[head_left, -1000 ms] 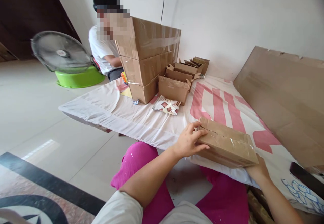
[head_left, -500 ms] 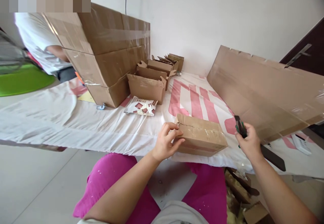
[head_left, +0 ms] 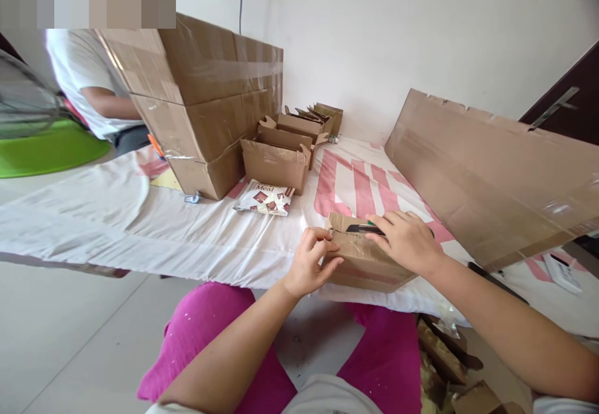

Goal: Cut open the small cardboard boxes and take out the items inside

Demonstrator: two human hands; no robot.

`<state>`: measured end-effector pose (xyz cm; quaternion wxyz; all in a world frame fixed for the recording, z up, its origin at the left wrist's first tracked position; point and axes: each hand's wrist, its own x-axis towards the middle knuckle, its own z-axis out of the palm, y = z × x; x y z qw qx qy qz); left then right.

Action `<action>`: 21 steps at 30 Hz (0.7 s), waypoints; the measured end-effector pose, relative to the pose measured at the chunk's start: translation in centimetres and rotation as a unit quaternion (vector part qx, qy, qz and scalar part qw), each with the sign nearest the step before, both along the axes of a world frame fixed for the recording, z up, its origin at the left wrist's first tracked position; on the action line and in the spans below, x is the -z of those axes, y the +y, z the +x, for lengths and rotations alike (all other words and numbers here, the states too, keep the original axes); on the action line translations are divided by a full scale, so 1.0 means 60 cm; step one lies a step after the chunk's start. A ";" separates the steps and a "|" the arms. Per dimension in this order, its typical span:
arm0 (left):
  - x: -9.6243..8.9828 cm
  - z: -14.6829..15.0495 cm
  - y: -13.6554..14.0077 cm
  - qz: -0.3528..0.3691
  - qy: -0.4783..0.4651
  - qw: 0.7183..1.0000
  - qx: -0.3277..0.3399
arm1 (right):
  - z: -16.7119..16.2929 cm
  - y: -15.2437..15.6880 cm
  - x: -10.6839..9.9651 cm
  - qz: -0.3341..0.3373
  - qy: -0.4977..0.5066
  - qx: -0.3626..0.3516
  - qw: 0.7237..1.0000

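A small brown cardboard box [head_left: 365, 269] lies near the table's front edge, with a ragged slit along its taped top seam. Gripping its left end is my left hand [head_left: 309, 265], thumb on the near side and fingers at the top corner. My right hand [head_left: 409, 239] is closed around a black utility knife [head_left: 362, 229] with a green part. The knife's tip lies over the slit on the box top, pointing left. A white and brown printed pouch [head_left: 264, 198] rests on the cloth to the left, apart from both hands.
Stacked taped cartons [head_left: 215, 127] stand at the left; opened small boxes [head_left: 274, 161] line up beside them. A large cardboard sheet [head_left: 486, 177] leans at the right. Scrap cardboard [head_left: 444, 358] lies below the table. Behind the stack sits another person [head_left: 84, 90].
My right hand has swung left with the utility knife, from beside the box to over its top. My left hand keeps its hold on the box end.
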<state>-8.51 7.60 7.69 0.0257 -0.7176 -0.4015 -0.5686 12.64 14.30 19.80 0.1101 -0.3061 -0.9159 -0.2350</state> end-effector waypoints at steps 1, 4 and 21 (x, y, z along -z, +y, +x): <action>0.000 0.000 0.000 0.001 0.000 1.000 0.000 | -0.011 0.000 0.000 0.003 -0.012 -0.003 1.000; -0.001 0.000 0.000 -0.001 0.001 1.000 -0.001 | -0.034 0.000 0.001 0.012 -0.041 -0.003 0.999; 0.001 0.004 0.002 0.003 0.016 1.000 0.003 | 0.049 0.004 0.001 0.031 -0.099 0.008 0.995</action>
